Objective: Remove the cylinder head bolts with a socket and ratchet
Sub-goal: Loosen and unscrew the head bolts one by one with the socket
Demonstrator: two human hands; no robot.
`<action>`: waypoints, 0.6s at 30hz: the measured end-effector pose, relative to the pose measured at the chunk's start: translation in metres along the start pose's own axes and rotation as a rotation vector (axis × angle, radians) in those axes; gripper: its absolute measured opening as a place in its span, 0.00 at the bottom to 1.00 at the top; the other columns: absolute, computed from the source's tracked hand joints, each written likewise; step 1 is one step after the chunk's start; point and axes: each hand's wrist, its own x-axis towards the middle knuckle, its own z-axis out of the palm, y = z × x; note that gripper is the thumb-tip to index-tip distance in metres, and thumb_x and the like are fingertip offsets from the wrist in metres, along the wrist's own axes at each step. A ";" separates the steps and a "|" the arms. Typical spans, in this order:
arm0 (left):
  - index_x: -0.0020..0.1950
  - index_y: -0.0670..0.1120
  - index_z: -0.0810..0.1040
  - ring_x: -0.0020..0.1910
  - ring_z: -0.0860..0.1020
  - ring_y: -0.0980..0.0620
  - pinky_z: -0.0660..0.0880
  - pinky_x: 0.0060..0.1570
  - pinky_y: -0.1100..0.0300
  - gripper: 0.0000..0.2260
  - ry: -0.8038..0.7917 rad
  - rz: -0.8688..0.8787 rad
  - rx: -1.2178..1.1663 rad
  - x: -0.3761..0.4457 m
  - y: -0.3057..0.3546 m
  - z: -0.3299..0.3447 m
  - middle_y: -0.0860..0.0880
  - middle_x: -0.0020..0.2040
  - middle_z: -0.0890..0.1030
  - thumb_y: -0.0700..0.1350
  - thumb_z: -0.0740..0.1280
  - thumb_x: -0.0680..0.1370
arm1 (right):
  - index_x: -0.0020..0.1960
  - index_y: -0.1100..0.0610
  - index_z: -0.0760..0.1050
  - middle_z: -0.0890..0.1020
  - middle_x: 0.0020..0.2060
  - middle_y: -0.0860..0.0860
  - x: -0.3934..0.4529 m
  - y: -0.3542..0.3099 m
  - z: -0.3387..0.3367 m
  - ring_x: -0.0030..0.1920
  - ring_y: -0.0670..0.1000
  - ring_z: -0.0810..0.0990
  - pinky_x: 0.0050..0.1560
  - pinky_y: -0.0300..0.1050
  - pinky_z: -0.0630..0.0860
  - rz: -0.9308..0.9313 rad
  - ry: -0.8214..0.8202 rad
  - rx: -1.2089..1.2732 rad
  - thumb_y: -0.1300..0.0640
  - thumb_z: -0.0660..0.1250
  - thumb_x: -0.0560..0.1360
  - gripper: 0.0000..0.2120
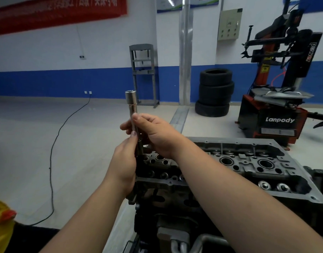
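Note:
A long chrome socket (130, 103) stands upright above the left end of the grey cylinder head (248, 165), its open end up. My right hand (153, 134) grips the socket's shaft from the right, fingers curled round it. My left hand (124, 161) holds the lower part of the tool, thumb pressed against the shaft. A metal end, probably the ratchet handle (132, 198), pokes out below my left wrist; the joint between socket and ratchet is hidden by my fingers. No bolt heads are clearly visible.
The engine sits low at right with valve springs (274, 186) and plug wells exposed. A black cable (53, 161) runs over the floor at left. Stacked tyres (214, 92), a tyre changer (277, 99) and a grey press frame (144, 73) stand by the far wall. A yellow object (1, 225) is bottom left.

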 end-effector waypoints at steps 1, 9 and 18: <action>0.55 0.53 0.86 0.55 0.85 0.48 0.81 0.50 0.52 0.19 0.007 0.000 -0.014 0.000 0.000 -0.001 0.46 0.55 0.87 0.59 0.57 0.85 | 0.50 0.55 0.80 0.84 0.47 0.47 0.000 -0.001 0.000 0.47 0.43 0.81 0.44 0.39 0.80 0.016 -0.018 -0.019 0.48 0.59 0.84 0.15; 0.52 0.43 0.82 0.40 0.86 0.50 0.81 0.37 0.59 0.13 0.076 0.008 -0.258 -0.001 0.000 -0.003 0.46 0.41 0.86 0.50 0.71 0.73 | 0.53 0.55 0.75 0.84 0.42 0.50 -0.003 0.006 0.004 0.46 0.51 0.82 0.53 0.53 0.73 0.052 -0.018 0.075 0.50 0.64 0.81 0.08; 0.60 0.46 0.85 0.60 0.84 0.46 0.82 0.53 0.53 0.22 -0.025 -0.009 -0.190 0.000 0.001 0.001 0.41 0.59 0.85 0.59 0.61 0.79 | 0.50 0.57 0.79 0.84 0.45 0.48 -0.004 0.003 0.003 0.43 0.42 0.82 0.42 0.36 0.79 0.084 0.017 0.074 0.53 0.65 0.82 0.08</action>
